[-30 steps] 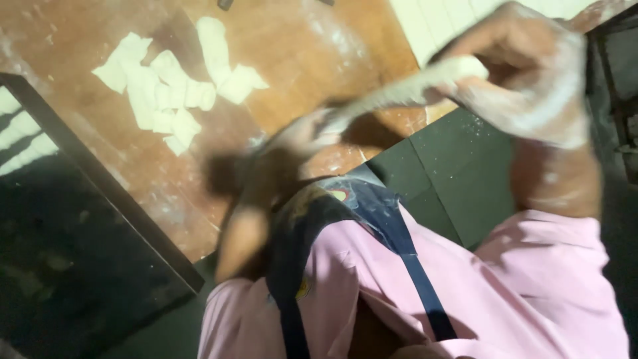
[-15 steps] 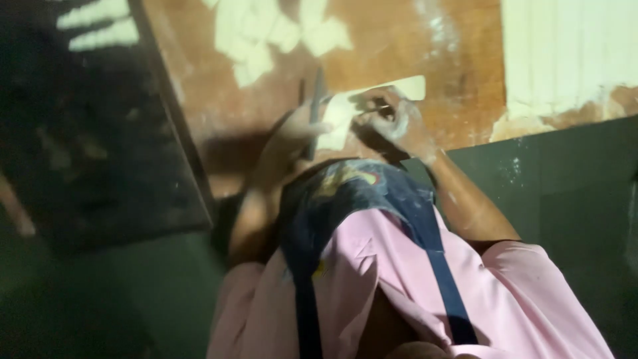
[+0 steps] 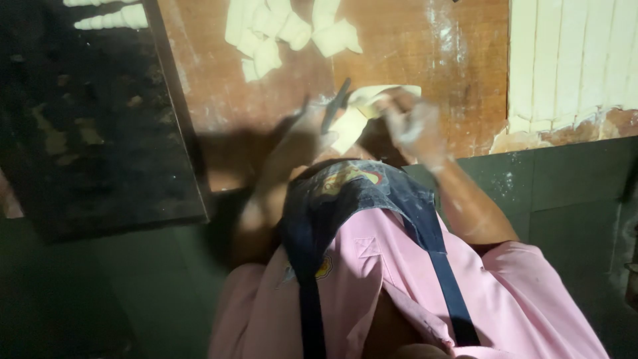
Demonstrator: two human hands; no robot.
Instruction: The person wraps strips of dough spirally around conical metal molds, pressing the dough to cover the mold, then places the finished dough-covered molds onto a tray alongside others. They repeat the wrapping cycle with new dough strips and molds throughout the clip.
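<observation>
1. While we look down over our pink shirt and dark apron straps, both our hands work at the near edge of the wooden worktop.
2. Our left hand has its grip clamped on a dark knife.
3. Our floured right hand pinches a pale dough strip, blade touching it.
4. Cut dough pieces lie farther back; a dark tray sits left.

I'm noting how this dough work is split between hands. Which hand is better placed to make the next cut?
Left, probably. The left hand grips the dark knife against the dough strip, while the floured right hand holds that strip.
</observation>
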